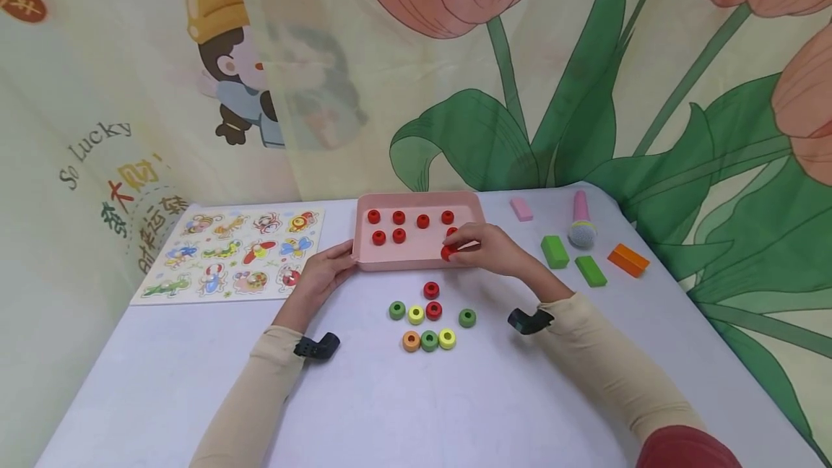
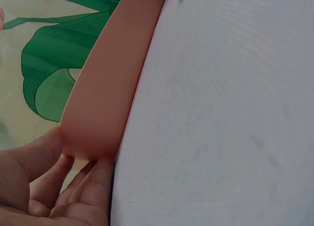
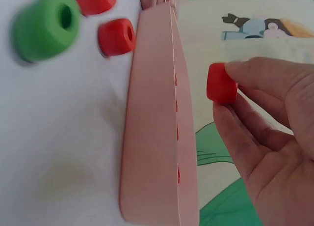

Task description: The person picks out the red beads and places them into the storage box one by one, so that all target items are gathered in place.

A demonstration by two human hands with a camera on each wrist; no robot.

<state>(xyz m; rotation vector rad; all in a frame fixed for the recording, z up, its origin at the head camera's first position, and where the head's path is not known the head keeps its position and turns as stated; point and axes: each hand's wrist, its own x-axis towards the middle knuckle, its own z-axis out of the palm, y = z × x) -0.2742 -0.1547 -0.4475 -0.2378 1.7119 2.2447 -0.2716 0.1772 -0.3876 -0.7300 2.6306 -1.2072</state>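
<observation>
A pink tray (image 1: 416, 263) holds several red beads (image 1: 399, 217), loosely set out in two rows. At its near left corner, my left hand (image 1: 320, 276) grips the tray; the left wrist view shows the thumb (image 2: 43, 150) up by the rim and the fingers low against the end wall. My right hand (image 1: 487, 248) pinches a red bead (image 3: 222, 83) between thumb and fingertips, above the tray's near right part. Nearer to me on the table lie two red beads (image 1: 433, 310), green beads (image 1: 467, 318), yellow beads (image 1: 447, 339) and an orange bead (image 1: 411, 341).
An insect picture board (image 1: 234, 255) lies at the left. On the right are a pink toy microphone (image 1: 581, 219), green blocks (image 1: 555, 252), an orange block (image 1: 628, 260) and a pink block (image 1: 521, 209). A printed curtain (image 1: 364, 92) hangs behind the white table (image 1: 364, 410).
</observation>
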